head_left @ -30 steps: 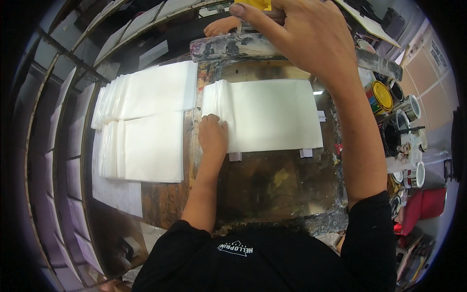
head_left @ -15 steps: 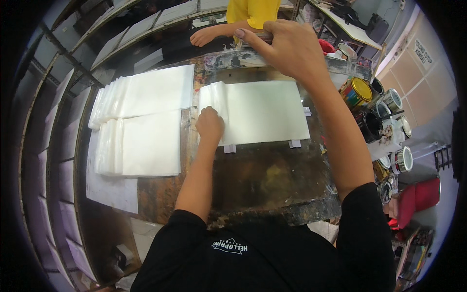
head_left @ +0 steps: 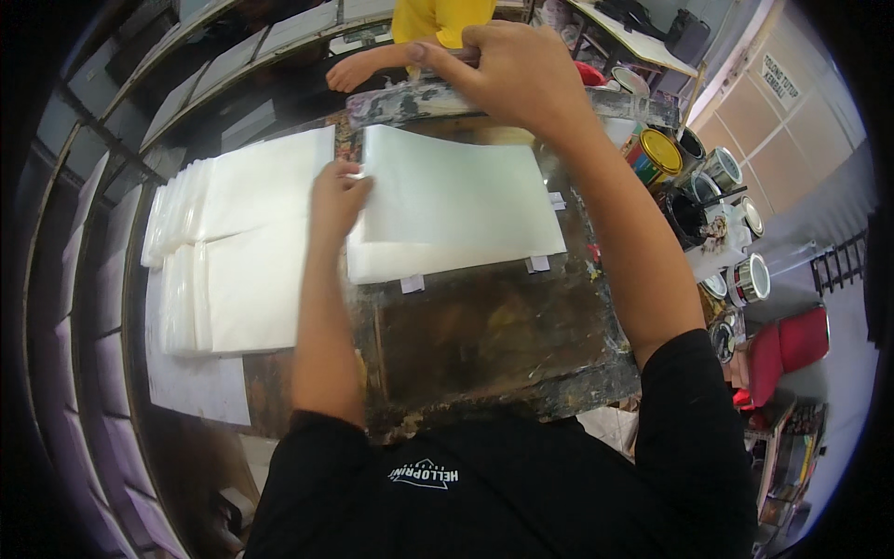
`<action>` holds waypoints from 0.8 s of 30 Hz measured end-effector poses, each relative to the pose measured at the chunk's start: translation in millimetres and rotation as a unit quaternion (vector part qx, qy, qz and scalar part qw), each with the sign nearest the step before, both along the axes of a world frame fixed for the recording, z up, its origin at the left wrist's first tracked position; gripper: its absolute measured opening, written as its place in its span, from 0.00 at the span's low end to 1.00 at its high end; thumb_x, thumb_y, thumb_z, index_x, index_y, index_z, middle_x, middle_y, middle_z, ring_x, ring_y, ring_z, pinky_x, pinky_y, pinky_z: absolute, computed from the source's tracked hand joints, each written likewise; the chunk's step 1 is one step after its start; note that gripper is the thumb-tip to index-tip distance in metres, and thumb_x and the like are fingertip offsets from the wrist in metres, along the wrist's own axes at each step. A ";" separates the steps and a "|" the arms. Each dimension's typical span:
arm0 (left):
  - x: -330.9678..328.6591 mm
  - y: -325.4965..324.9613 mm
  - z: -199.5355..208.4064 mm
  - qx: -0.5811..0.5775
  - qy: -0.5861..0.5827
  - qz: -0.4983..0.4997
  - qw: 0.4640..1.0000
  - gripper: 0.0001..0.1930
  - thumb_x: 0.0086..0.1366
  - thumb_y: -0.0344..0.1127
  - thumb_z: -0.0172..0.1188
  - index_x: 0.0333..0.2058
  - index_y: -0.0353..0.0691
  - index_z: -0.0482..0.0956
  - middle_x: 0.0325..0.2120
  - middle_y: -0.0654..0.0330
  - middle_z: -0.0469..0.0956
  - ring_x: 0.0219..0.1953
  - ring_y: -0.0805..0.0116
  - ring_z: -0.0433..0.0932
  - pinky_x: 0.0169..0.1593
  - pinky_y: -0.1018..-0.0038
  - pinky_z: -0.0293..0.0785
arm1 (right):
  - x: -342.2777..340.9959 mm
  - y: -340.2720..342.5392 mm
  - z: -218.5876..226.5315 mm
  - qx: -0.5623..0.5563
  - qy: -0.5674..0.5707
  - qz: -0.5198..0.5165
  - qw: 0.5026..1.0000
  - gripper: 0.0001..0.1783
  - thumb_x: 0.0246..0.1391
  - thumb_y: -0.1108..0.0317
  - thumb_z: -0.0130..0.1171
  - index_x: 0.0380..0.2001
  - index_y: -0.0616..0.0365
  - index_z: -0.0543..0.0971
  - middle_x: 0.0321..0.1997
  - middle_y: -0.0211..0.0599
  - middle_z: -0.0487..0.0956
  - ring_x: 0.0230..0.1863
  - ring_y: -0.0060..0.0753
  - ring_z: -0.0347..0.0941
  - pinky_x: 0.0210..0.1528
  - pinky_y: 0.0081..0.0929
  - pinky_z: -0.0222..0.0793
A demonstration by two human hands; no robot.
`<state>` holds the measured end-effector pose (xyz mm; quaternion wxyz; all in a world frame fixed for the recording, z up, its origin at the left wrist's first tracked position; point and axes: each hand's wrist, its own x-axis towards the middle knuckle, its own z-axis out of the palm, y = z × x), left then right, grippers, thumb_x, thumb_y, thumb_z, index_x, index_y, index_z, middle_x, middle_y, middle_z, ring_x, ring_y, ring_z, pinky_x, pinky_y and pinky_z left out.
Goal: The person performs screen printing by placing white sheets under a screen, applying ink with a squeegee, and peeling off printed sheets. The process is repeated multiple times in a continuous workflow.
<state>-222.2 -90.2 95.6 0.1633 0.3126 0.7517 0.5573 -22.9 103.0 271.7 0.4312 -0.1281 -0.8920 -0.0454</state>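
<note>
My left hand (head_left: pixel 337 203) is pinched at the left edge of a translucent whitish plastic sheet (head_left: pixel 447 191). This sheet curves up at its far side and lies askew over another pale sheet (head_left: pixel 466 263), whose near strip shows below it. Both are on a dark, stained board (head_left: pixel 484 335), beside small white paper tabs (head_left: pixel 413 283). My right hand (head_left: pixel 521 74) is raised beyond the board, fingers curled round a thin edge mostly hidden by the hand. Below it runs a paint-streaked bar (head_left: pixel 400 105).
Two overlapping stacks of similar sheets (head_left: pixel 251 289) lie to the left. Paint cans (head_left: pixel 659 152) line the right side, with a red chair (head_left: pixel 792 349) nearer. Racks (head_left: pixel 112 270) stand at far left. Beyond the board is another person in a yellow shirt (head_left: pixel 438 20), one arm outstretched.
My left hand has moved up and left, drawing the upper sheet's edge out flat where it was bunched. My right hand stays raised. The whole view has shifted slightly.
</note>
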 end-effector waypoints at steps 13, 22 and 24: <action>180.6 62.6 -93.4 -0.174 0.393 -0.196 0.881 0.31 0.79 0.58 0.48 0.73 0.49 0.69 0.75 0.52 0.62 0.77 0.40 0.56 0.77 0.32 0.42 | -7.8 -10.2 54.6 -0.122 -0.117 -0.044 0.985 0.46 0.66 0.30 0.48 0.17 0.67 0.82 0.19 0.55 0.80 0.27 0.57 0.81 0.38 0.50 0.76; 211.4 82.6 -102.8 -0.178 0.417 -0.217 0.864 0.27 0.81 0.50 0.44 0.74 0.55 0.66 0.78 0.56 0.57 0.79 0.42 0.51 0.76 0.30 0.35 | 1.6 -0.5 62.7 -0.087 -0.132 -0.018 0.987 0.46 0.69 0.31 0.44 0.21 0.66 0.84 0.21 0.53 0.82 0.28 0.54 0.82 0.37 0.48 0.78; 209.5 80.0 -103.5 -0.170 0.414 -0.208 0.870 0.27 0.81 0.49 0.44 0.74 0.55 0.67 0.77 0.56 0.58 0.79 0.42 0.52 0.76 0.30 0.36 | -7.1 -4.1 49.6 -0.047 -0.065 -0.037 0.996 0.46 0.70 0.31 0.43 0.21 0.65 0.85 0.21 0.53 0.82 0.27 0.54 0.82 0.37 0.47 0.78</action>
